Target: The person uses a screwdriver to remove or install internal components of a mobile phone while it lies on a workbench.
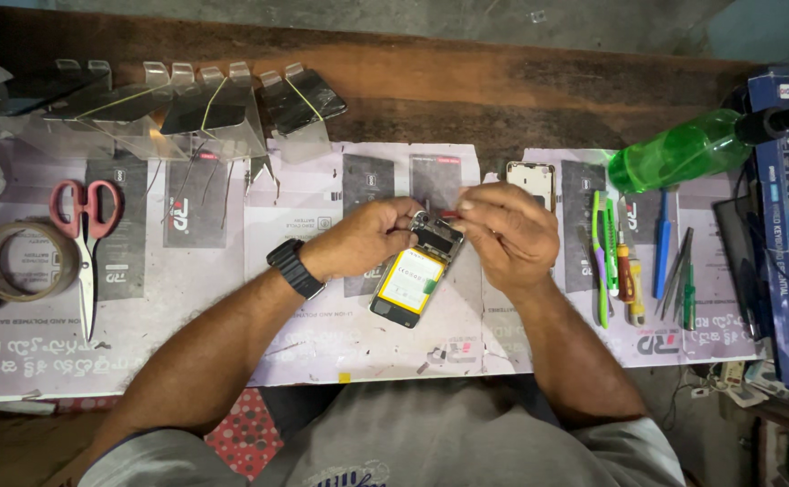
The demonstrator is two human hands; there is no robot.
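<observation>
The opened smartphone (415, 275) lies back-off on the paper-covered workbench (196, 298), tilted, its yellow-labelled battery (410, 280) facing you. Judge it light and stiff but fragile: the exposed board at the top end and the glass underneath won't forgive pressure, so take hold by the side edges of the frame, never the battery face (which is soft and should not be bent or pricked).

Your left hand (364, 239) is curled against the phone's upper left corner, fingers closed on the frame. Your right hand (507, 233) is pinched shut on a thin red-handled tool (448, 215) aimed at the top end; its tip is too small to make out.

Just beyond your right hand a spare phone frame (531, 183) rests. To the right lie screwdrivers and tweezers (633, 261) in a row, and a green plastic bottle (683, 151) on its side, cap on, contents not discernible. Far left: pink-handled scissors (86, 236) and a tape roll (23, 261). No tray holds the loose bits.
</observation>
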